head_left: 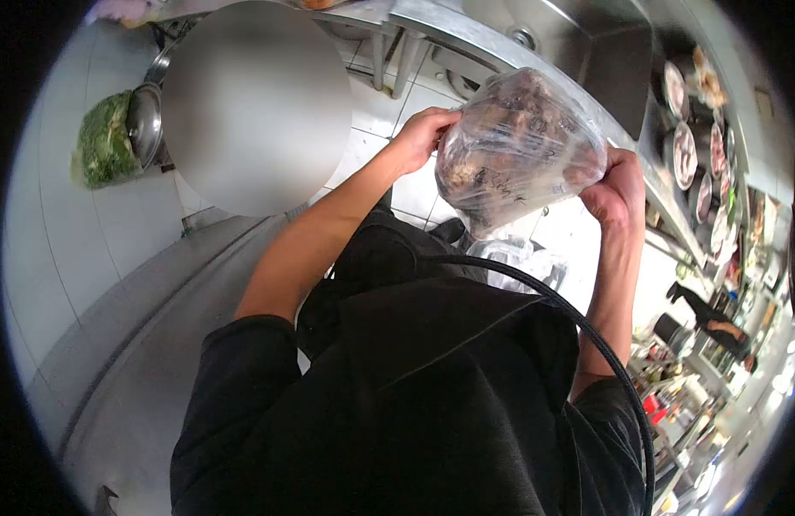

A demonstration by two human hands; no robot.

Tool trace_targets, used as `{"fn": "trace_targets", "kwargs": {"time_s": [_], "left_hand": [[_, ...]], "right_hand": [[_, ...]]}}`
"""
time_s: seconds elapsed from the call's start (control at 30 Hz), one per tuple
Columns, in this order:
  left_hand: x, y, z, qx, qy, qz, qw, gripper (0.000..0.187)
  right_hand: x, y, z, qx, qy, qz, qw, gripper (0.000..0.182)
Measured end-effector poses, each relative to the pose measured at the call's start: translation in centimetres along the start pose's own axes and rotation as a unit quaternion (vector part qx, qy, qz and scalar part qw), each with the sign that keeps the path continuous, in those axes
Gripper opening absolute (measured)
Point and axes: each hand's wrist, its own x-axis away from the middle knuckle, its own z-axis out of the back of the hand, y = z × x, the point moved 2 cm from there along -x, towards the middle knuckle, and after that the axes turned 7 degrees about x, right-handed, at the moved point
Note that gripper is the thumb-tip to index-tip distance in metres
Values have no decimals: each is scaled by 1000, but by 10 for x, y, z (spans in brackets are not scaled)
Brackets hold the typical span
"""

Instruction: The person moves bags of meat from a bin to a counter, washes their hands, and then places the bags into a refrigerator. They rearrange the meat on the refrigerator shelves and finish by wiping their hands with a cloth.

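A clear plastic bag full of dark brown, lumpy contents hangs between my two hands, in front of the sink's edge. My left hand is closed on the bag's left side near the top. On the right side, my right hand grips the plastic, its fingers partly hidden behind the bag. What the contents are I cannot make out. Beneath the bag, lower down, lies more crumpled clear plastic.
A steel sink with a drain is at the top right. Metal bowls line the counter beyond it. Leafy greens in plastic and a metal lid are at the left. Another person is far right.
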Motion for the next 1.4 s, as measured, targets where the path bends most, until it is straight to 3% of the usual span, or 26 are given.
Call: {"fn": "trace_targets", "kwargs": {"time_s": [0.07, 0.13, 0.2, 0.33, 0.37, 0.57, 0.73, 0.97, 1.0, 1.03, 1.1, 1.23, 1.4], "left_hand": [[14, 9, -6, 25, 38, -25, 999, 20], [33, 21, -11, 55, 2, -25, 998, 19], [27, 1, 27, -154, -31, -188, 970, 19], [55, 37, 22, 77, 96, -155, 980, 21], [58, 41, 26, 99, 105, -163, 976, 19], [90, 61, 0, 97, 193, -164, 962, 24], [112, 76, 24, 155, 206, -231, 938, 24], [186, 169, 37, 207, 277, -294, 891, 22], [192, 186, 35, 222, 313, -294, 876, 25], [192, 199, 42, 216, 325, -299, 871, 25], [191, 224, 56, 204, 349, -309, 861, 25], [187, 271, 98, 54, 489, -326, 807, 18], [231, 315, 168, 192, 474, -429, 745, 16]], "right_hand": [[1, -11, -8, 14, -76, -13, 997, 23], [0, -15, -12, 50, -21, -2, 999, 16], [7, -13, -50, 95, 39, 23, 994, 16], [-42, -9, -68, 145, -104, -39, 983, 15], [-42, -3, -89, 149, -90, -32, 984, 19], [-69, -2, -132, 165, -157, -56, 972, 18], [-95, 11, -183, 190, -239, -77, 949, 13], [-142, 77, -309, 246, -275, -72, 927, 11], [-224, 91, -298, 281, -328, -43, 901, 16], [-174, 84, -328, 411, -241, 16, 879, 26], [-168, 93, -358, 494, -280, 97, 817, 25], [-143, 91, -398, 446, -390, 84, 801, 29], [-163, 109, -394, 467, -383, 62, 794, 29]]}}
